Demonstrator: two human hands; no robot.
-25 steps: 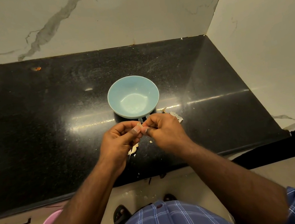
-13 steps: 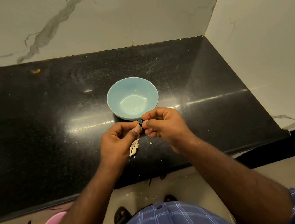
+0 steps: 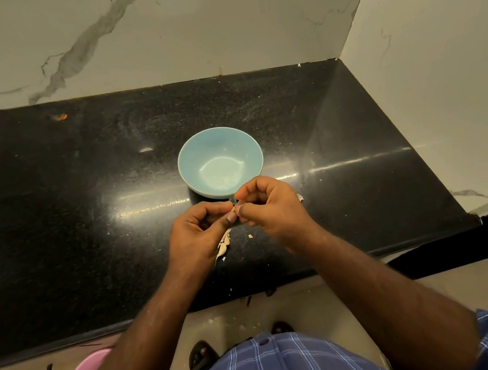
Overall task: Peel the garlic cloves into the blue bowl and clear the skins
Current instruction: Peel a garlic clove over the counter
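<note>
The black countertop (image 3: 79, 212) spreads out on every side of the two hands, which meet over its near half, with marble walls beyond and to the right of them. Just past the fingertips sits the blue bowl (image 3: 195, 151), upright, its inside showing no clove; its near rim is partly hidden behind the right hand. The left hand (image 3: 195, 236) and right hand (image 3: 272, 209) are both curled, thumbs and forefingers pressed together in a narrow pinch where a pale sliver of garlic clove (image 3: 234, 209) shows between them; it is too small and too covered to say how much skin is left on it. Compared with a second ago the right hand has lifted and turned so its knuckles rise toward the bowl, while the left has held its place, which reads as a picking or tearing pull on the skin and not as a drop into the bowl. So the peeling step looks unfinished, and no clove has been delivered. Directly below the pinch, beside the left palm, lies a small cluster of papery garlic skins (image 3: 224, 246), with a loose flake (image 3: 250, 235) to its right and another scrap (image 3: 300, 197) peeking from behind the right hand; all wait to be cleared.
</note>
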